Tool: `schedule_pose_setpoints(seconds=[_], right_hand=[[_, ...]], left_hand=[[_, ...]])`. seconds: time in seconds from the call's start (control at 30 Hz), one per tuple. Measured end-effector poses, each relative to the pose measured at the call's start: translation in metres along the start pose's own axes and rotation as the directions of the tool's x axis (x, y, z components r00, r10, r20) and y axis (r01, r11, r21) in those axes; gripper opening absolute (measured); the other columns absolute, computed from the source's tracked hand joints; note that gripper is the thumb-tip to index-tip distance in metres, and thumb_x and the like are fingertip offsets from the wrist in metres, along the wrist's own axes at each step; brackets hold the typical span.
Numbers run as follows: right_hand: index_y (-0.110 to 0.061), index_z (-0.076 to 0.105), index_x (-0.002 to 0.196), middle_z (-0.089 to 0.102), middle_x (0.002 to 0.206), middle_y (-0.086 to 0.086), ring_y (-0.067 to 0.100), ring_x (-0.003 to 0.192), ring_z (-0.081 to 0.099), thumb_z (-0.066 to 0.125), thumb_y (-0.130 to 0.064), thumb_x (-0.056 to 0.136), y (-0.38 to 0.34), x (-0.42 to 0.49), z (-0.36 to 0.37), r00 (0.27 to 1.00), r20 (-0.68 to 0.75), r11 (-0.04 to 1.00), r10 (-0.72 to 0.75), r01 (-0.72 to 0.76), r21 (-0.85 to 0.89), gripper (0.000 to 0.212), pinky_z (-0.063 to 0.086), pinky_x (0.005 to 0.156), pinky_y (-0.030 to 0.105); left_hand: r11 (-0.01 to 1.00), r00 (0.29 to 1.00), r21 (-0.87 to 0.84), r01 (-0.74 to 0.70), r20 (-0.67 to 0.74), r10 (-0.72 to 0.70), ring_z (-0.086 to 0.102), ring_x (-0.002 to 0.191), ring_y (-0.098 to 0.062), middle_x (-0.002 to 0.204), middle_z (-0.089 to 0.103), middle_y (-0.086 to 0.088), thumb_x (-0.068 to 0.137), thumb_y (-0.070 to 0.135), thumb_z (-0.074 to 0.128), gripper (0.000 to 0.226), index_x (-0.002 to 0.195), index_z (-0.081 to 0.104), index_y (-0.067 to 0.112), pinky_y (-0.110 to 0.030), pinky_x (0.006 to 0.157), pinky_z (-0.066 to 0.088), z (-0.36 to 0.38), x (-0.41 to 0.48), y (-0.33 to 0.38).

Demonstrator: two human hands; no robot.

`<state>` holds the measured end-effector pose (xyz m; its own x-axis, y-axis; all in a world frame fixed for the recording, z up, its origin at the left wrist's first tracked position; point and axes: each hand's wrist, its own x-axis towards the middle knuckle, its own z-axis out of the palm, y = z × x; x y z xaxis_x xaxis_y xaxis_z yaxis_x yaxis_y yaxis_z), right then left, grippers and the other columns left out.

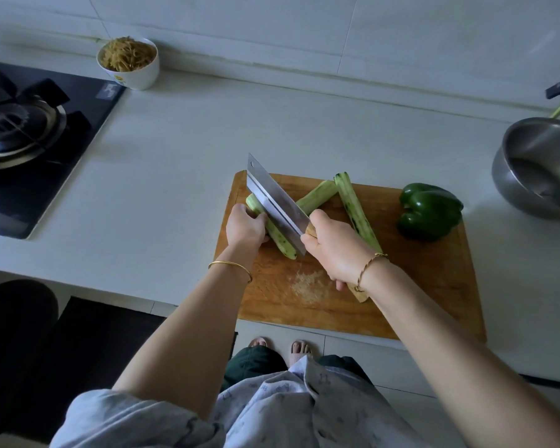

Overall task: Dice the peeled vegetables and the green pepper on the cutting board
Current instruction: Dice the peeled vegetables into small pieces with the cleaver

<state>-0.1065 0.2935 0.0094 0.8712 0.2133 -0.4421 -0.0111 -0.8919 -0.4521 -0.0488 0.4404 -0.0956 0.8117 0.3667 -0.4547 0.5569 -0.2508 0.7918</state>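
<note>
Head view: a rectangular wooden cutting board (417, 286) lies on the pale table (175, 156). On the board's left part, the left hand (244, 226) has its grip curled down over a long peeled pale-green vegetable (282, 242), pinning it to the wood. The right hand (333, 253) has its grip clamped round the wooden handle of a broad steel cleaver (272, 197). The blade runs nearly along the held vegetable, so this looks like a lengthwise split. Two more peeled lengths (356, 215) lie just beyond, meeting in a V. A glossy green bell pepper (429, 210) sits whole at the board's right edge.

The peeled flesh is probably moist and slippery, firm yet easy to cut, and round enough to roll. It is best held from above with fingertips tucked back from the edge. The pepper should be light, hollow and slick-skinned, and steadier once halved and laid flat.
</note>
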Motion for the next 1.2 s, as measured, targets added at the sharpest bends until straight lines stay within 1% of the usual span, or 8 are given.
schedule_pose_setpoints(seconds=[0.17,0.3,0.43,0.6,0.83,1.03,1.13,1.2], right_hand=[[-0.013,0.037,0.106,0.052,0.08,0.008,0.022,0.043,0.053,0.032,-0.027,0.103,-0.007,0.008,0.006,1.0,0.012,1.0,0.005,-0.005,0.026,0.015,0.051,0.038,0.032],[-0.014,0.037,0.101,0.049,0.077,0.004,0.019,0.045,0.052,0.033,-0.026,0.103,-0.001,0.001,0.009,1.0,0.028,0.999,0.015,-0.015,0.029,0.013,0.047,0.035,0.029],[-0.013,0.036,0.096,0.048,0.071,0.001,0.015,0.046,0.046,0.036,-0.026,0.103,0.003,-0.003,0.02,1.0,-0.013,1.0,-0.009,0.009,0.004,0.014,0.042,0.039,0.028],[-0.012,0.033,0.093,0.042,0.064,-0.001,0.013,0.048,0.039,0.039,-0.024,0.102,0.011,-0.001,0.035,0.999,-0.049,0.999,-0.01,0.012,0.04,0.016,0.028,0.042,0.027],[-0.015,0.028,0.094,0.043,0.066,-0.001,0.013,0.05,0.04,0.039,-0.024,0.103,0.003,0.016,0.05,0.993,-0.119,1.0,-0.002,0.004,0.024,0.016,0.026,0.042,0.028],[-0.014,0.033,0.089,0.045,0.064,0.001,0.014,0.043,0.04,0.04,-0.026,0.102,0.026,0.008,0.045,0.997,-0.07,0.981,0.011,0.003,0.195,0.019,0.03,0.037,0.025],[-0.011,0.037,0.093,0.047,0.066,0.005,0.015,0.038,0.039,0.04,-0.027,0.102,0.036,0.007,0.044,0.998,-0.042,0.945,0.054,-0.037,0.324,0.019,0.03,0.033,0.023],[-0.01,0.038,0.096,0.047,0.066,0.007,0.016,0.035,0.04,0.04,-0.029,0.102,0.037,0.007,0.045,0.998,-0.03,0.933,0.06,-0.045,0.357,0.02,0.029,0.03,0.021]], left_hand=[[1.0,1.0,0.023,-0.004,0.001,0.004,0.068,0.071,-0.024,0.091,0.064,-0.013,0.092,0.016,0.059,0.012,0.092,0.05,0.008,-0.041,0.068,0.06,-0.001,0.001,0.0],[1.0,1.0,0.021,0.021,0.012,-0.021,0.068,0.069,-0.023,0.091,0.065,-0.012,0.092,0.017,0.059,0.014,0.095,0.05,0.008,-0.04,0.069,0.06,-0.002,0.003,0.001],[0.999,1.0,0.044,0.024,0.013,-0.024,0.068,0.068,-0.023,0.09,0.065,-0.012,0.092,0.019,0.06,0.015,0.095,0.05,0.008,-0.041,0.07,0.06,-0.002,0.003,0.0],[0.997,0.999,0.074,0.024,0.028,-0.027,0.069,0.069,-0.024,0.088,0.065,-0.011,0.09,0.021,0.063,0.018,0.096,0.052,0.008,-0.041,0.07,0.06,-0.004,0.003,0.002],[0.997,0.999,0.064,0.034,0.041,-0.036,0.069,0.074,-0.027,0.093,0.065,-0.015,0.091,0.02,0.062,0.02,0.098,0.051,0.005,-0.042,0.07,0.06,-0.006,-0.002,0.006],[0.998,0.995,0.05,0.044,0.082,-0.048,0.069,0.075,-0.028,0.091,0.066,-0.018,0.092,0.016,0.059,0.018,0.098,0.052,0.001,-0.044,0.072,0.059,-0.007,-0.004,0.011],[0.991,0.998,0.134,-0.014,0.064,0.006,0.067,0.077,-0.027,0.093,0.064,-0.013,0.089,0.021,0.058,0.022,0.1,0.052,0.003,-0.042,0.069,0.058,-0.004,-0.011,0.011],[0.972,0.995,0.221,-0.082,0.07,0.068,0.062,0.082,-0.023,0.098,0.059,-0.007,0.088,0.026,0.06,0.03,0.106,0.049,0.004,-0.035,0.062,0.051,-0.001,-0.018,0.012]])
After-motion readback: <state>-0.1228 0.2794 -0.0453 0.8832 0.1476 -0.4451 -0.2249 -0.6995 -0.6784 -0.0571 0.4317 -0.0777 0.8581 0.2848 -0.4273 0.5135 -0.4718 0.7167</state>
